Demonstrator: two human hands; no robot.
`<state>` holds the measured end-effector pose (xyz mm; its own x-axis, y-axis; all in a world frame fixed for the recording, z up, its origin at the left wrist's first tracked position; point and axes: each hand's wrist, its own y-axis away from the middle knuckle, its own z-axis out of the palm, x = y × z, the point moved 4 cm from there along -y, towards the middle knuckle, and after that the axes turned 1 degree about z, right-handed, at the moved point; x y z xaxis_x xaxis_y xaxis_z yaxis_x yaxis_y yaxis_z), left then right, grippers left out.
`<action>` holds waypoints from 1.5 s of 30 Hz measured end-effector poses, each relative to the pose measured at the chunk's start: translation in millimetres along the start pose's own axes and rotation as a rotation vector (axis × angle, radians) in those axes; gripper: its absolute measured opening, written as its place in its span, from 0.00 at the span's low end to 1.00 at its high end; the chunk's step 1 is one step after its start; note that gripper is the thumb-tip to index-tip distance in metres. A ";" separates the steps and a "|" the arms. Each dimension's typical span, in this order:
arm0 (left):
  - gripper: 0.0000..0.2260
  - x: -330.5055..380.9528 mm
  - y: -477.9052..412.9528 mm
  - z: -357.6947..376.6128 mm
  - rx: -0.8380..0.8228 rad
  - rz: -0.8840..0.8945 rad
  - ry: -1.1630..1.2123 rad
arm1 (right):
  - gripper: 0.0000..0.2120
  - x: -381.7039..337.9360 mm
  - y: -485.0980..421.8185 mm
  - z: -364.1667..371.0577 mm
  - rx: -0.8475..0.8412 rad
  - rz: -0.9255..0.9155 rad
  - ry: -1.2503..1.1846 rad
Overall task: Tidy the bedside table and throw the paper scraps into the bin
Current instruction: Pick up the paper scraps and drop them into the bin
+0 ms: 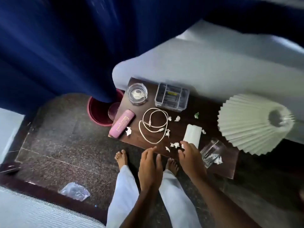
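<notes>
The dark wooden bedside table [194,124] carries several crumpled white paper scraps: one [128,131] by the pink case, a pair [177,118] near the cable, and a cluster [175,145] at the front edge. Left of the table stands a maroon bin [97,111] on the floor, partly hidden by the curtain. My left hand [150,167] hovers at the table's front edge, fingers apart, empty. My right hand [190,157] reaches over the front edge beside the cluster, fingers spread, holding nothing.
Also on the table: a pink case [122,123], a coiled white cable [154,127], a glass ashtray [137,94], a clear organiser box [171,97], a white tissue pack [192,134], an overturned glass [212,153] and a pleated lamp shade [253,125]. A plastic bag [74,191] lies on the floor.
</notes>
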<state>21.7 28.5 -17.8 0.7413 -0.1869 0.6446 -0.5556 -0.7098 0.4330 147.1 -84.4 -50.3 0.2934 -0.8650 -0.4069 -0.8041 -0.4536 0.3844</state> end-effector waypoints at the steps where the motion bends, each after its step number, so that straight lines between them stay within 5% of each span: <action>1: 0.11 -9.2 -3.9 7.1 -0.001 -0.032 0.055 | 0.16 5.0 -8.2 11.5 0.005 0.036 -0.034; 23: 0.06 -42.0 -59.8 26.5 -0.185 -0.099 0.152 | 0.03 2.9 -41.6 60.0 0.176 -0.007 0.031; 28: 0.07 -35.8 -58.4 17.8 -0.208 -0.159 0.147 | 0.01 4.3 -32.6 41.8 0.209 0.104 -0.152; 37: 0.07 -18.8 -65.2 -36.3 -0.178 -0.211 0.770 | 0.05 -83.5 -2.8 3.6 0.123 0.177 -0.590; 45: 0.11 -32.7 -100.5 -96.5 -0.128 -0.161 0.797 | 0.06 -173.7 -24.5 6.5 0.085 0.097 -0.636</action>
<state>17.0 171.5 -21.6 0.3525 0.4829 0.8016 -0.5399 -0.5946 0.5957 112.5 78.3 5.6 -0.1250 -0.5931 -0.7954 -0.8574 -0.3389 0.3874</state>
